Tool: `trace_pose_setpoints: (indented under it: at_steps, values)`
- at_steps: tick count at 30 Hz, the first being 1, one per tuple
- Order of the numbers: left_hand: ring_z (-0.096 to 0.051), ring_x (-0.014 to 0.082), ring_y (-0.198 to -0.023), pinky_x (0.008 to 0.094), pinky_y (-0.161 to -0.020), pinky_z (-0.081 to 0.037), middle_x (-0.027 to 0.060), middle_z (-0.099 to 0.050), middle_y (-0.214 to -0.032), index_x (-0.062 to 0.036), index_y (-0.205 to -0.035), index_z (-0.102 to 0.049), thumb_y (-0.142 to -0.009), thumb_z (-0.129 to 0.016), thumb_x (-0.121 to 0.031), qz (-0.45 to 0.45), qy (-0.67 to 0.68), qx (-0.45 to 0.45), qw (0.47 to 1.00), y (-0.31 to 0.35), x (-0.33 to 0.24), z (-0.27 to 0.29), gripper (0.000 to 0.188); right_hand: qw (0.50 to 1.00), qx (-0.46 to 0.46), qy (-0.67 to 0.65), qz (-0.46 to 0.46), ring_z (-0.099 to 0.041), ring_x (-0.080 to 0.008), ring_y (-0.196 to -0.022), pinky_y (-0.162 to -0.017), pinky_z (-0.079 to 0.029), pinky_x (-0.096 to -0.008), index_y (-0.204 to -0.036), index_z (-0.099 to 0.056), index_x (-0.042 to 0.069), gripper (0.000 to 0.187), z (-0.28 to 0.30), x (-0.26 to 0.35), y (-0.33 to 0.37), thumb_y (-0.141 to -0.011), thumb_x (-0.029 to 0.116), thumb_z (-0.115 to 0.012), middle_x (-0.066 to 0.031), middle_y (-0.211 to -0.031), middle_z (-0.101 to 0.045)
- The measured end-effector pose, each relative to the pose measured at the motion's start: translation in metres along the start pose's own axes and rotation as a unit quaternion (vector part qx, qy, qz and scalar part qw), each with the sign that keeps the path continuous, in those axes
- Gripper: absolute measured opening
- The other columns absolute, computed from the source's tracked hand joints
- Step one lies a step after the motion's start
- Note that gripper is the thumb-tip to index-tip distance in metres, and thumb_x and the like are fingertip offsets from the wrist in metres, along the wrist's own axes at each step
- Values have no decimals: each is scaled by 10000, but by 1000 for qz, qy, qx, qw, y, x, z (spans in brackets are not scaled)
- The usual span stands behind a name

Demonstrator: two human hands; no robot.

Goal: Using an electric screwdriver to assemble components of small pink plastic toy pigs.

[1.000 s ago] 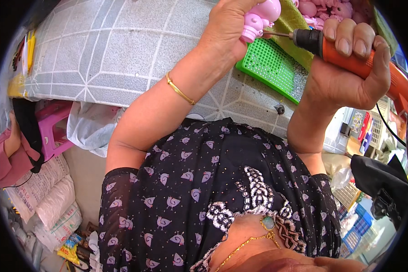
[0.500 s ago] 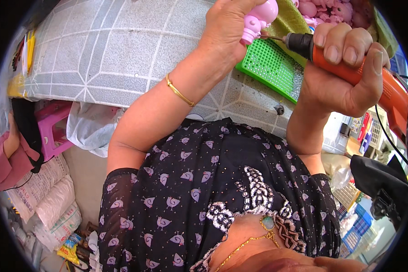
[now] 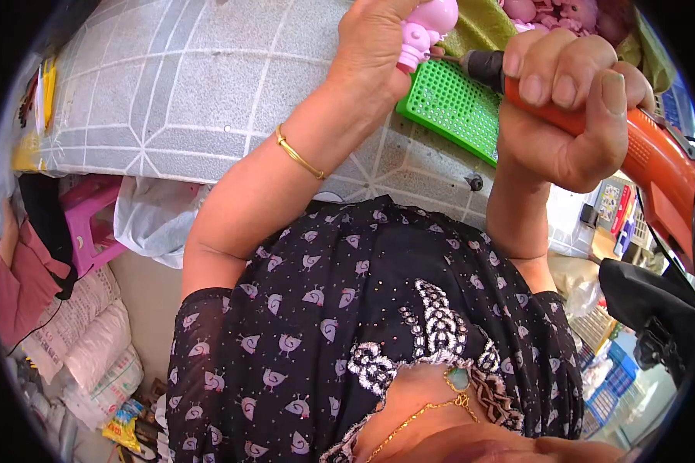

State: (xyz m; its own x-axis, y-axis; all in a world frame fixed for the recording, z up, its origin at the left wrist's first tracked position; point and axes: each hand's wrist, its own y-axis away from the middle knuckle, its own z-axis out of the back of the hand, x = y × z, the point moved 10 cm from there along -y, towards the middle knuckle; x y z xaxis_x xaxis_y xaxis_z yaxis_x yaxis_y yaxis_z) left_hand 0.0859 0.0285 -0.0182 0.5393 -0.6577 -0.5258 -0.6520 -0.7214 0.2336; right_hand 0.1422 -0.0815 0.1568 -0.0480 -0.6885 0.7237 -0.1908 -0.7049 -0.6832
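My left hand (image 3: pixel 371 42) grips a pink plastic toy figure (image 3: pixel 421 37) with a round head, near the top edge of the view. Around the orange body of an electric screwdriver (image 3: pixel 645 147), my right hand (image 3: pixel 567 108) is closed. The tool's dark nose points left, and its thin bit meets the lower side of the toy; whether a screw sits at the tip is too small to tell. Beneath both hands lies a green perforated tray (image 3: pixel 455 108) with many small shiny pieces in its holes.
More pink toy parts (image 3: pixel 571 15) are heaped in a yellow-green cloth sack (image 3: pixel 483 27) at the back right. A small dark piece (image 3: pixel 474 182) lies on the grey patterned tabletop (image 3: pixel 201 77). At the left stand a pink stool (image 3: pixel 93 220) and a white plastic bag (image 3: pixel 162 216).
Both hands, with the toy and the electric screwdriver, have shifted slightly to the left. The bit stays at the toy. At the far left, another person's arm has moved a little.
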Motion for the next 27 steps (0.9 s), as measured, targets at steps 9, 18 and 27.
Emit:
trace_pose_setpoints:
  at_steps: [9, 18, 27]
  values:
    - [-687, 173, -741, 314, -594, -570, 60, -719, -956, -95, -1153, -696, -916, -763, -283, -86, 14, 151, 985, 10, -17, -35, 310, 986, -90, -132, -41, -555, -167, -716, -746, -429, -392, -915, -663, 118, 201, 55, -4, -6, -981, 266, -545, -4, -790, -582]
    - [-693, 191, -776, 338, -591, -576, 62, -715, -969, -117, -1180, -675, -905, -767, -300, 71, 63, 77, 993, -7, 14, -11, 344, 990, -38, -134, -33, -573, -159, -716, -734, -428, -369, -966, -665, 122, 179, 39, 9, -13, -952, 286, -595, 0, -801, -598]
    - [-686, 180, -791, 346, -587, -568, 50, -713, -965, -139, -1175, -681, -917, -751, -326, 73, 61, 76, 993, -5, 15, -12, 326, 989, -41, -136, -44, -571, -155, -707, -728, -424, -361, -963, -660, 122, 168, 34, 5, -12, -950, 279, -599, 4, -801, -597]
